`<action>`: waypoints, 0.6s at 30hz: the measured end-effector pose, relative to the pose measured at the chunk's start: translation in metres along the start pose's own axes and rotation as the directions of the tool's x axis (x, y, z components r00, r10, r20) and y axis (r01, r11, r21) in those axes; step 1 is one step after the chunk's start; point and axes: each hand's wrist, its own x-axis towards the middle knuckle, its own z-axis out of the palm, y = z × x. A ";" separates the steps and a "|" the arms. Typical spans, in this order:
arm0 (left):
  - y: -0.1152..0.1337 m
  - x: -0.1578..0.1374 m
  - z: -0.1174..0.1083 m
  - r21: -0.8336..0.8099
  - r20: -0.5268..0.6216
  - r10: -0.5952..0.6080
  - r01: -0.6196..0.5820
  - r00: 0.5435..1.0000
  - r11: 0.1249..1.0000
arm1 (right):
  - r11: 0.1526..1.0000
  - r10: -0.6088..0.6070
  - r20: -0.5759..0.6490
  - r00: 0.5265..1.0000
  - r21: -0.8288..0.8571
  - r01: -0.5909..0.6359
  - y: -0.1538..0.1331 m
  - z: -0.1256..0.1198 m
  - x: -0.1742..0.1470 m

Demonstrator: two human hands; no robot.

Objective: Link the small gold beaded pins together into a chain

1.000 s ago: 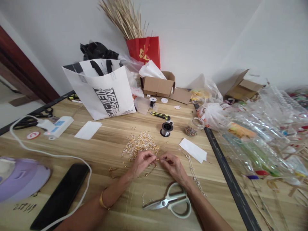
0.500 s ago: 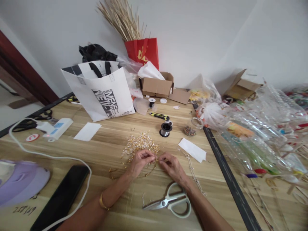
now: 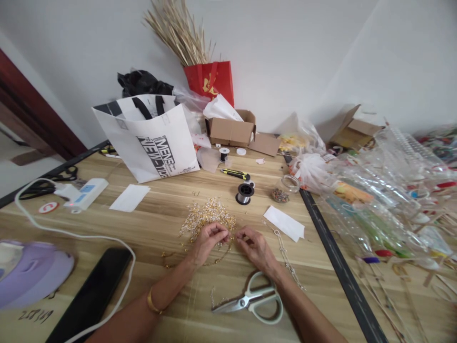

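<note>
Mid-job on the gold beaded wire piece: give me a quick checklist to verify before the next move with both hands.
1. Left hand pinches the gold beaded wire piece: ok.
2. Right hand fingertips meet the left's at the same strand: ok.
3. Whether the thin strand is actually threaded or twisted: cannot tell, too small.
4. White-handled scissors lie closed by the right wrist: ok.
5. Black spool of silver wire stands just beyond the beads: ok.
6. White power cord is apart from both hands: ok.
</note>
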 end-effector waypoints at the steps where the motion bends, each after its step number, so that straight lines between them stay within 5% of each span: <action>1: 0.000 0.000 0.000 0.007 -0.008 0.005 -0.005 1.000 1.000 | 1.000 0.013 -0.005 1.000 0.008 -0.013 0.001 0.000 0.000; 18: -0.002 0.003 0.000 -0.153 0.017 -0.030 0.032 0.999 0.988 | 0.991 -0.064 -0.012 0.998 -0.117 0.062 0.005 -0.005 0.001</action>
